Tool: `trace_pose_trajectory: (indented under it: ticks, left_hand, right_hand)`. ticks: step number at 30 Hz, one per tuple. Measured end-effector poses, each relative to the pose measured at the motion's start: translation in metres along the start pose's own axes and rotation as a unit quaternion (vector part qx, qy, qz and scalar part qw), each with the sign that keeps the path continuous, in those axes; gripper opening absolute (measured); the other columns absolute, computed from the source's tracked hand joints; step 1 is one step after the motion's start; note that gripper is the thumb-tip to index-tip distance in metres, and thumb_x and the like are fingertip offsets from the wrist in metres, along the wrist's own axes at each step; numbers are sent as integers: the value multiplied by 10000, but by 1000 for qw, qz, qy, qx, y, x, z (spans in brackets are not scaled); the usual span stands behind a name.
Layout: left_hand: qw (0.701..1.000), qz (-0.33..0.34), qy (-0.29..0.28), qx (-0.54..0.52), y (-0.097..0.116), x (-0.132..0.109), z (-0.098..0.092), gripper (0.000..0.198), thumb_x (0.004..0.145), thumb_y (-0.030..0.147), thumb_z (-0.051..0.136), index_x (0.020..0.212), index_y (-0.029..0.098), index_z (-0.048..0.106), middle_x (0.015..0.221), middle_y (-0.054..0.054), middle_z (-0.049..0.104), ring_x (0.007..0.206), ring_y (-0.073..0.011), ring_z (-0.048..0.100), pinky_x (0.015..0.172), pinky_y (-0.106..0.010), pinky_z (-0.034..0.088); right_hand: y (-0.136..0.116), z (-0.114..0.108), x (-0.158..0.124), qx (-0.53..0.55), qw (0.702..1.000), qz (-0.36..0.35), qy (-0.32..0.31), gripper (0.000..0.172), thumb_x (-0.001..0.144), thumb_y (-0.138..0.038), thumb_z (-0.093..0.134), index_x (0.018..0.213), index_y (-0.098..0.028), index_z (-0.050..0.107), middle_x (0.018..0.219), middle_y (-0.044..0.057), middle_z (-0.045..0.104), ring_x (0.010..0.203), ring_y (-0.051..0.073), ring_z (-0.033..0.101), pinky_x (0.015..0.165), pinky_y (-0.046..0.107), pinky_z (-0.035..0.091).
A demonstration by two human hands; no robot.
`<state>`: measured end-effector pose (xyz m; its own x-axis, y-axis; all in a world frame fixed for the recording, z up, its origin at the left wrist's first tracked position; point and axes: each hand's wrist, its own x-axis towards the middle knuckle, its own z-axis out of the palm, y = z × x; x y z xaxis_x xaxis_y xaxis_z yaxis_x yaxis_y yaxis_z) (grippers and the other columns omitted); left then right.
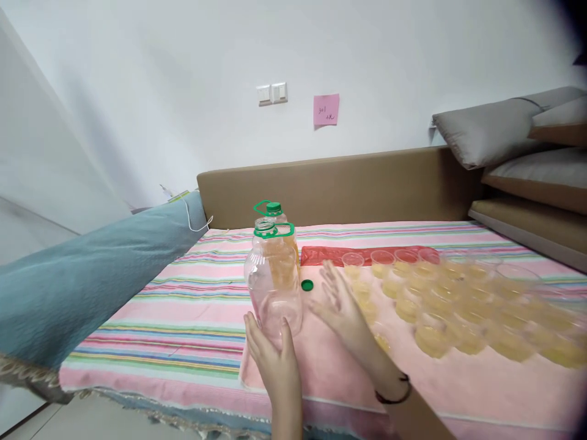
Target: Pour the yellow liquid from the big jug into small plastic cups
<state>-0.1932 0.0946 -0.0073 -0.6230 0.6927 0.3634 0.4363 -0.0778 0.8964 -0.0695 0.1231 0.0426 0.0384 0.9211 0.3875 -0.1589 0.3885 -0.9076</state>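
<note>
A clear plastic jug (263, 275) with a green handle ring stands uncapped on a pink cloth, and it looks empty. My left hand (273, 351) is at its lower front with thumb and fingers apart; whether the fingers touch the plastic is hard to tell. My right hand (342, 305), slightly blurred, hovers to the right of the jug with fingers spread and nothing in them. Between that hand and the jug lies a green cap (307, 285). Behind the jug stands a second jug with a green cap (274, 208) and yellow liquid, partly hidden.
Many clear cups (431, 336) of yellow liquid stand in rows on the right, close to my right forearm. A red plastic sheet (321, 255) lies behind them. Grey cushions (495, 125) are stacked at the far right. A blue-covered armrest (114, 256) borders the left.
</note>
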Motion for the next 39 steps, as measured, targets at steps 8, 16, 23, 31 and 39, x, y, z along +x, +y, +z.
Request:
trace_pose_trajectory:
  ticks: [8,16,23,31,39]
  left_hand:
    - [922,382,-15,57,10,-31,13,385,852,121,548,1228,206,559,1204,-117,645,1187,-253,538,1014,-450,429]
    - [916,132,-378,-20,6,-71,57,753,679,115,647,1371,163,353,1260,-154,586,1187,-267,557,1011,-463,444]
    - [914,74,-395,-61,16,-84,70,846,687,195,695,1404,193,246,1340,-154,522,1257,-255,509,1061,-451,387]
    - [923,49,-370,-89,16,-83,88,821,664,195,709,1363,207,279,1206,-113,597,1140,-229,592,1018,-427,432]
    - [925,43,-360,-111,20,-87,91,812,664,181,710,1357,229,288,1185,-87,589,1157,-219,584,1041,-417,421]
  right_hand:
    - [-61,-135,-37,-147,984,-32,91,526,837,-413,671,1329,-340,503,1488,33,467,1384,253,409,1178,491,282]
    - [17,-165,-101,-115,987,93,63,472,803,-452,683,1226,-259,599,1346,140,602,1253,322,558,1092,569,397]
    - [46,-149,-120,15,986,151,73,570,798,-452,694,1319,-283,534,1450,126,511,1349,307,459,1123,543,365]
    - [51,-141,-125,39,980,174,93,593,805,-411,673,1356,-308,482,1479,91,478,1384,280,412,1152,530,318]
    - [47,-145,-123,28,983,169,65,621,825,-383,649,1397,-315,415,1493,68,456,1395,240,396,1155,478,326]
